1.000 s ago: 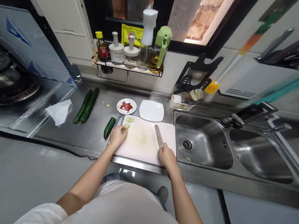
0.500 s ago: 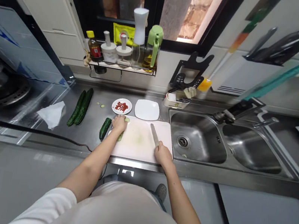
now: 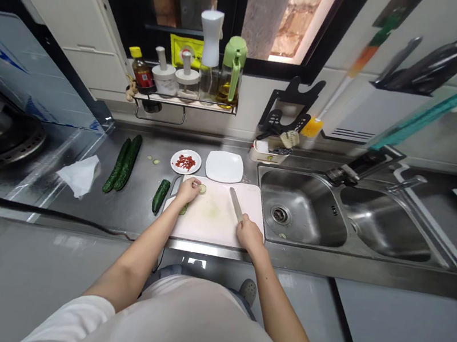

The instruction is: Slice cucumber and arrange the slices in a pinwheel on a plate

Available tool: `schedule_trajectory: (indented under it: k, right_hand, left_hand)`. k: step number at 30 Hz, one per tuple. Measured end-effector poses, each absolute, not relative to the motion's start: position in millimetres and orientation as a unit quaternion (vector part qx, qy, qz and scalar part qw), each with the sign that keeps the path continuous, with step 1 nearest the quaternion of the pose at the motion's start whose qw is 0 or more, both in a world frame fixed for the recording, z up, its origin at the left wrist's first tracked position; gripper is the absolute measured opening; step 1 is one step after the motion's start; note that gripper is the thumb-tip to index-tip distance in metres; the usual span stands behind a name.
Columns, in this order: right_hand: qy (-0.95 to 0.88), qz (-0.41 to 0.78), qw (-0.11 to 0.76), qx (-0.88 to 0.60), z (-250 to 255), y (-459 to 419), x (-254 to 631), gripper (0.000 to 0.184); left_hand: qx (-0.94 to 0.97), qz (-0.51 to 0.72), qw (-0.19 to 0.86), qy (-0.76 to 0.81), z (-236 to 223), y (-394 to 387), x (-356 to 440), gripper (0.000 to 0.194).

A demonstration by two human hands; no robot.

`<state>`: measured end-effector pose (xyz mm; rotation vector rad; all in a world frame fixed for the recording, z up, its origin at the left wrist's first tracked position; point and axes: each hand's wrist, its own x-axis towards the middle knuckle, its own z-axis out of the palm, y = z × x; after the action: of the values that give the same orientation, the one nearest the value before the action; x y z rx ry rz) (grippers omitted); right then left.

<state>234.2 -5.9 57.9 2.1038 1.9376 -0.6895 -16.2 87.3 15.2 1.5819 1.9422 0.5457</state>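
My left hand (image 3: 188,189) is closed at the fingertips on a thin cucumber slice (image 3: 202,189), over the upper left of the white cutting board (image 3: 211,226). More cucumber slices (image 3: 183,209) lie partly hidden beneath that hand and wrist. My right hand (image 3: 249,232) is wrapped round the handle of a knife (image 3: 236,204), whose blade points away from me over the board's right side. Left of the board lies a cut piece of cucumber (image 3: 160,196). Behind the board stand a small plate of chopped red pepper (image 3: 186,162) and a white square plate (image 3: 224,167).
Two whole cucumbers (image 3: 123,163) and a crumpled white cloth or tissue (image 3: 79,173) lie on the left counter. A double sink (image 3: 305,206) is on the right. Bottles and jars stand on a wall rack (image 3: 185,103). A cable (image 3: 52,211) crosses the front left.
My left hand has moved slightly right from the board's left edge, bringing the cucumber slice with it. My right hand and the knife have stayed nearly still.
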Motion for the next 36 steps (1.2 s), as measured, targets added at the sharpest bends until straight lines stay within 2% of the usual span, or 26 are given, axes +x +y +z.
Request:
schedule_trajectory:
  k: [6,13,18,26,36]
  right_hand:
    - [0.655,-0.237,0.100,0.710,61,-7,233,0.032]
    - [0.654,-0.245,0.097,0.710,64,-7,232,0.032]
    - [0.655,-0.241,0.089,0.711,64,-8,232,0.033]
    - [0.659,-0.234,0.100,0.707,67,-9,232,0.031]
    - [0.691,-0.208,0.090,0.687,72,-24,235,0.030]
  left_hand:
    - [0.651,0.181,0.358,0.644,19,73,-9,0.026]
    - [0.795,0.040,0.266,0.544,36,65,5,0.026]
    - [0.830,0.005,0.235,0.505,40,66,16,0.025]
    - [0.773,0.053,0.220,0.593,36,59,10,0.025]
    - [0.737,0.033,0.213,0.641,19,60,3,0.019]
